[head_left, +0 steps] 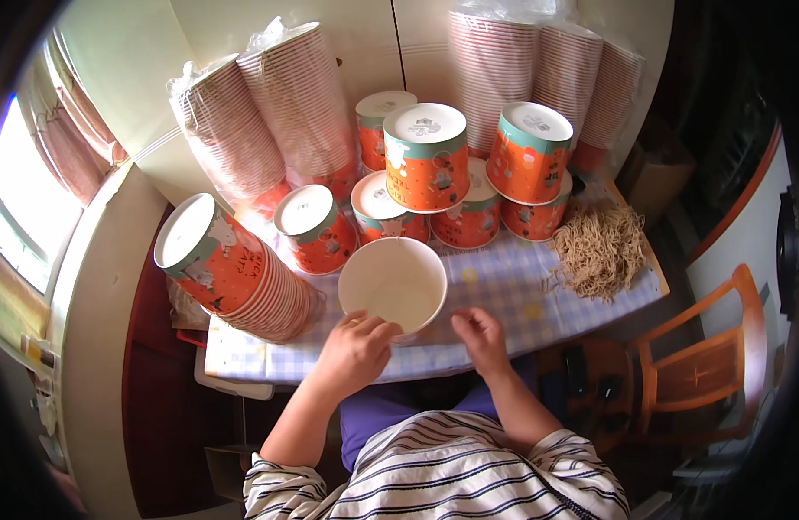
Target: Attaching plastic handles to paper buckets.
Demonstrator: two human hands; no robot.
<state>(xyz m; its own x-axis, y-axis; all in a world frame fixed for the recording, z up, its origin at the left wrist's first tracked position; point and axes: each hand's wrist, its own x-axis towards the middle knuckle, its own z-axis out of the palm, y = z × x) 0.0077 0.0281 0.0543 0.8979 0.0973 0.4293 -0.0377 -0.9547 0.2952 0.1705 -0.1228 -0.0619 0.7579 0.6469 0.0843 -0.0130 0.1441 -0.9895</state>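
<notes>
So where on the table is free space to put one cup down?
Bare cloth lies between the open cup and the pile of bands, and along the near edge by the right hand. The back is crowded with upturned cups.

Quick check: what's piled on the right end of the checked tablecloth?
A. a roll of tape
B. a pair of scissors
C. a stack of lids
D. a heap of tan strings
D: a loose heap of tan strings lies on the right end of the tablecloth, beside the orange cups.
</notes>
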